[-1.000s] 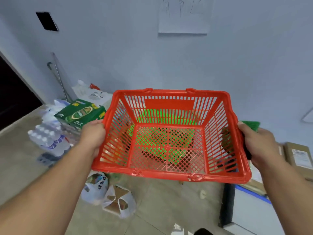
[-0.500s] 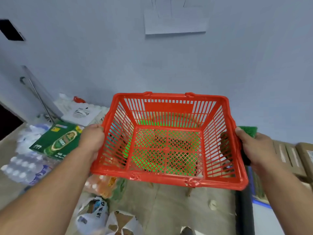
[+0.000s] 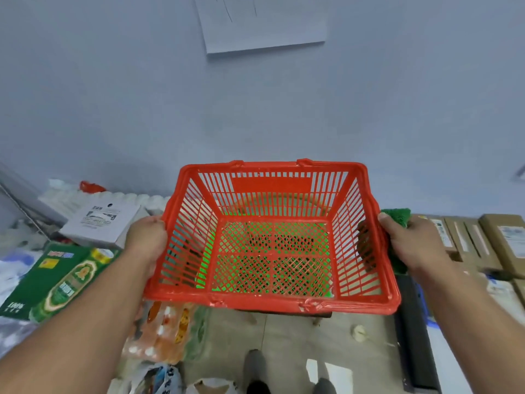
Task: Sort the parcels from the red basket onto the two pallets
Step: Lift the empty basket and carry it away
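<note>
Currently, status below.
basket: red basket (image 3: 272,240) held in the air in front of a pale wall, tilted so the open top faces the camera; nothing inside, floor and green stuff show through the mesh bottom.
left grip: left hand (image 3: 146,241) clenched on the basket's left rim, fingers curled round the edge.
right grip: right hand (image 3: 409,245) grasping the right rim, thumb on top; a green pad (image 3: 397,217) sits between palm and basket, pressed against the side wall.
parcels: brown cardboard boxes (image 3: 483,243) packed side by side at the right, white labels on top, near the right hand but apart from it.
left floor: green printed carton (image 3: 56,282) lying flat, white box (image 3: 99,223) just behind it, orange-white plastic pack (image 3: 162,331) below the basket's near-left corner.
wall: white paper sheet (image 3: 264,21) stuck up high, above the basket.
bottom: dark shoes (image 3: 257,371) on the tiled floor (image 3: 284,336).
</note>
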Demonstrator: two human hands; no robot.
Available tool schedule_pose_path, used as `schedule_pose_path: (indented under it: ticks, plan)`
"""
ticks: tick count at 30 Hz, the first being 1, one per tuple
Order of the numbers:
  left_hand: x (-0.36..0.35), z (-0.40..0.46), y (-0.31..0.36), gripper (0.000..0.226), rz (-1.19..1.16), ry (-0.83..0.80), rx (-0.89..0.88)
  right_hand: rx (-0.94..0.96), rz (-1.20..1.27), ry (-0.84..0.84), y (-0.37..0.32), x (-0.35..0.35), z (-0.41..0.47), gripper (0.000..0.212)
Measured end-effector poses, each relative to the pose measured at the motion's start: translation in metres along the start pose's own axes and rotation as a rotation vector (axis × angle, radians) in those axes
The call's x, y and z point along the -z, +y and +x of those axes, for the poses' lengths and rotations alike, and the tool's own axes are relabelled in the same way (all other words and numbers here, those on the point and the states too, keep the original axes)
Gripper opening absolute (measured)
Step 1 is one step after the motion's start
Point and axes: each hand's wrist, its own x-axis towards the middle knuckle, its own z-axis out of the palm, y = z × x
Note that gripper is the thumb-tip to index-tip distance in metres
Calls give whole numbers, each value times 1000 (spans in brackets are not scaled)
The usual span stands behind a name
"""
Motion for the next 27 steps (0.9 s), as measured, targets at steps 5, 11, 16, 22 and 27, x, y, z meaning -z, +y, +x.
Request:
schedule_pose_path:
  ticks: [5,11,16,22,27]
  plan:
    - [-1,89,-45,34,32,-37,5,-34,-72,30,-5,-32,0,39]
    - [-9,147,-62,36,59,-118,29,-113,-134,89,-2,-80,10,41]
    - [-24,194,-82,34,135,-168,7,-158,-138,139,5,-111,24,42]
    - [-37,166,-41,31,139,-238,67,-174,-121,138,6,-131,44,32]
    - [-62,206,-77,34,169,-250,87,-195,-147,122,20,-142,71,30]
